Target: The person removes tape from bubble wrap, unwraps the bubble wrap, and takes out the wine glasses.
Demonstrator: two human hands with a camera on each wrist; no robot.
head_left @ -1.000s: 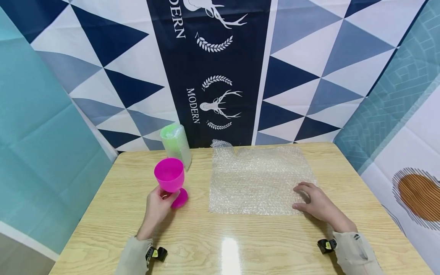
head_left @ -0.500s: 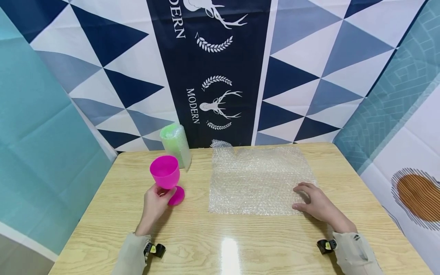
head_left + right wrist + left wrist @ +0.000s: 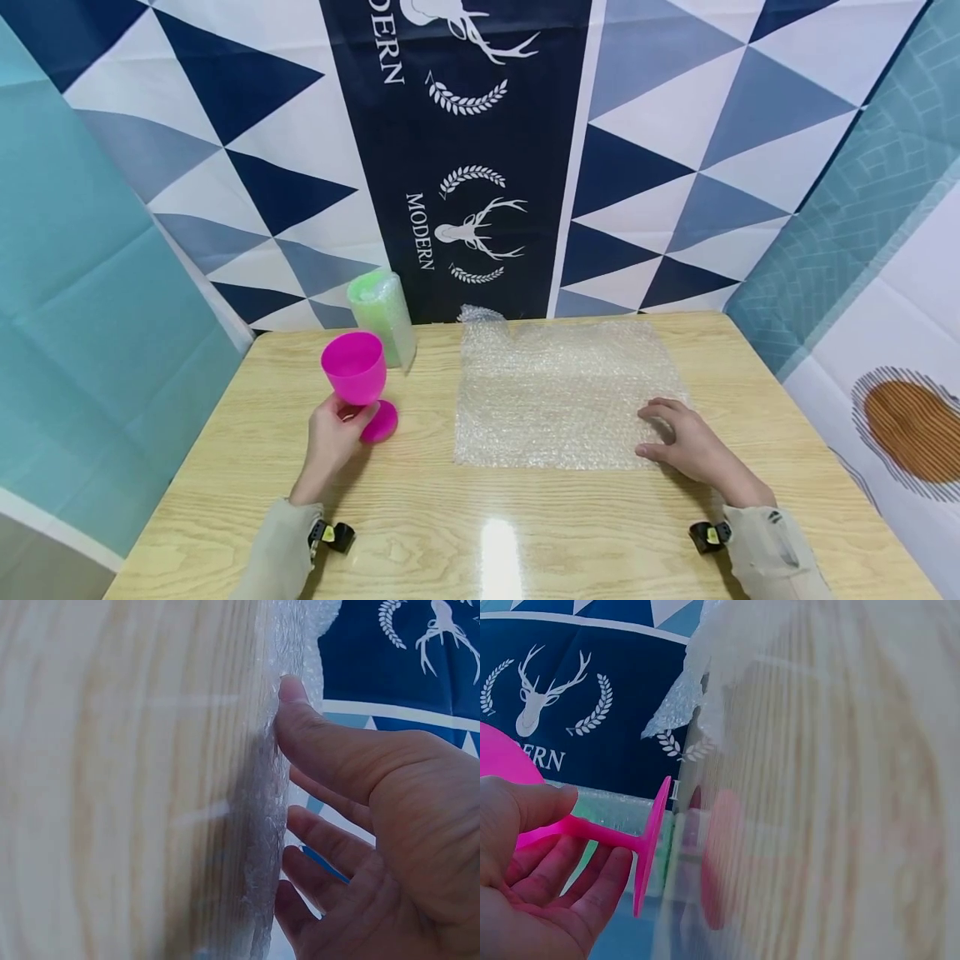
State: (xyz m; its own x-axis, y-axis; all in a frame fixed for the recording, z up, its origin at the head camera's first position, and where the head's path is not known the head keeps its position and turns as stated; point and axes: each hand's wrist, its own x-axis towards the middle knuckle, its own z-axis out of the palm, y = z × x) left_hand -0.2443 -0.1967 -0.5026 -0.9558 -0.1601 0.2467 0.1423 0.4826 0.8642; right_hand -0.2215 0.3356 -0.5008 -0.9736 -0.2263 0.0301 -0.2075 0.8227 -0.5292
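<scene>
A bright pink plastic goblet is on the left side, bowl up and slightly tilted. My left hand grips it by the stem, thumb on one side and fingers on the other. In the left wrist view the goblet's round foot stands a little off the wooden table, which mirrors it. A sheet of clear bubble wrap lies flat at the middle right, its far left corner curling up. At its right edge my right hand rests with loosely bent, parted fingertips touching the sheet and nothing pinched between them.
A green item rolled in bubble wrap stands upright near the table's back edge, just behind the goblet. The wooden table meets a patterned cloth backdrop at the back. Cloth hangs at both sides.
My left hand has moved the goblet a little to the left and away from me. The right hand and the bubble wrap have stayed in place.
</scene>
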